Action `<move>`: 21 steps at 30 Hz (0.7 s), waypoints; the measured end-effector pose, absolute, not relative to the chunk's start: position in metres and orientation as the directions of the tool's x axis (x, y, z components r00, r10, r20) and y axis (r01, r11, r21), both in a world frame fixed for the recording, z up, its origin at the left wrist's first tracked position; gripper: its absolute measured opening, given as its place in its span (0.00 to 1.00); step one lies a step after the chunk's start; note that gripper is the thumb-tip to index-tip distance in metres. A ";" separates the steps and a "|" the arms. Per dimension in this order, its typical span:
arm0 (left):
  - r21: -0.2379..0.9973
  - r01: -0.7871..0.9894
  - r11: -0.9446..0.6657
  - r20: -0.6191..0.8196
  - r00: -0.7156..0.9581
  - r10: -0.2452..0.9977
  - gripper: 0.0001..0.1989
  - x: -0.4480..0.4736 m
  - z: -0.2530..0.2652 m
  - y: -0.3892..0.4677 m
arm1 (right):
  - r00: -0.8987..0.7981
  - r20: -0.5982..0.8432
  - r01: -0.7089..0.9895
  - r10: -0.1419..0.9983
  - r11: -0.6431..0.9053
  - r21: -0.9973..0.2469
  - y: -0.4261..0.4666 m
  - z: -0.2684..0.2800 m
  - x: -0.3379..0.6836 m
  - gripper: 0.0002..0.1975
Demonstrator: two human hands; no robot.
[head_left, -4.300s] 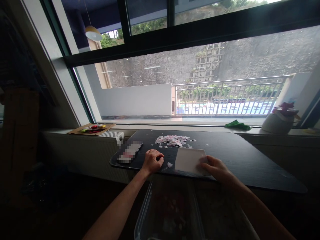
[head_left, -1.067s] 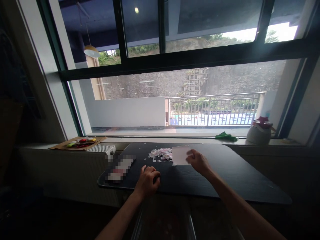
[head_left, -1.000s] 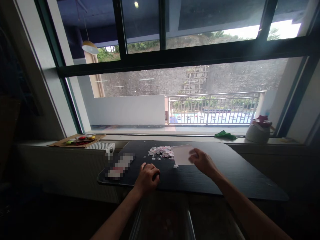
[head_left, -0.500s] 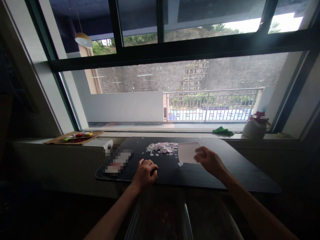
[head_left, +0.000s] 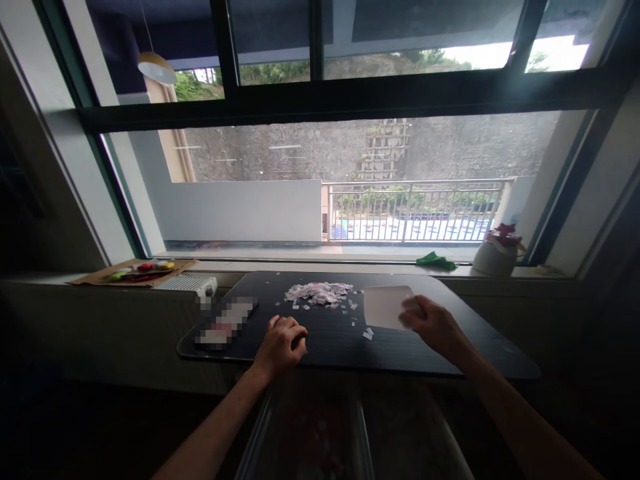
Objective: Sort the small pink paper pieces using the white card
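Note:
My right hand (head_left: 434,325), its fingers slightly smeared by motion, grips the right edge of a pale rectangular sheet of paper or thin card (head_left: 387,308). The sheet is held low over the dark table (head_left: 325,350), right of a heap of small white and pinkish paper scraps (head_left: 320,292). A few loose scraps (head_left: 369,334) lie by the sheet's lower left corner. Resting near the table's front edge, my left hand (head_left: 281,343) has its fingers curled in, with nothing visible in it. It is apart from the heap.
A blurred-out flat object (head_left: 227,323) lies at the table's left. On the sill are a green cloth (head_left: 437,261), a whitish pot (head_left: 495,257) and a brown board (head_left: 85,275) with colourful items. A radiator (head_left: 193,285) stands left; a clear-sided container (head_left: 320,433) is below the front edge.
My right hand has drawn the sheet rightward, away from the heap, leaving a gap with scattered scraps. My left hand stays in place on the table. The camera view has shifted slightly.

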State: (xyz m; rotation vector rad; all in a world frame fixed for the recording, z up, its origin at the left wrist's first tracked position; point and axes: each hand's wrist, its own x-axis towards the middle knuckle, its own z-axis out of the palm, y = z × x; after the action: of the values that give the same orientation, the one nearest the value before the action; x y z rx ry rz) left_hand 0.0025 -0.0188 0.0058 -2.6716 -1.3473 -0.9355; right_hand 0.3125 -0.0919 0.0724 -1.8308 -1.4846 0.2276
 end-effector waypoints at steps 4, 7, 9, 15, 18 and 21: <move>0.243 0.737 -0.631 0.508 0.457 0.730 0.09 0.002 0.005 -0.018 | 0.285 0.308 0.727 0.908 0.005 -0.687 -0.079 0.065 0.301 0.12; 0.241 0.735 -0.634 0.510 0.460 0.727 0.09 0.002 0.005 -0.017 | 0.275 0.311 0.728 0.910 0.014 -0.685 -0.073 0.061 0.293 0.12; 0.245 0.732 -0.636 0.513 0.458 0.726 0.09 0.002 0.005 -0.018 | 0.262 0.301 0.729 0.917 0.016 -0.684 -0.072 0.060 0.292 0.12; 0.249 0.733 -0.634 0.524 0.448 0.724 0.09 0.002 0.004 -0.018 | 0.246 0.295 0.758 0.923 0.006 -0.652 -0.091 0.063 0.314 0.10; 0.246 0.732 -0.635 0.524 0.451 0.722 0.09 0.002 0.004 -0.017 | 0.276 0.307 0.776 0.911 -0.023 -0.630 -0.102 0.065 0.333 0.09; 0.238 0.733 -0.638 0.528 0.454 0.718 0.09 0.002 0.003 -0.016 | 0.330 0.303 0.719 0.894 -0.030 -0.694 -0.102 0.066 0.343 0.08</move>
State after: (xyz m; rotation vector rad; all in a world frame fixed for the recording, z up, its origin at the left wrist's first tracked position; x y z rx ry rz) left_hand 0.0017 -0.0165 0.0032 -2.6576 -1.3264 -0.9468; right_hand 0.3433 -0.1024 0.0661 -1.7931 -1.4371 0.2748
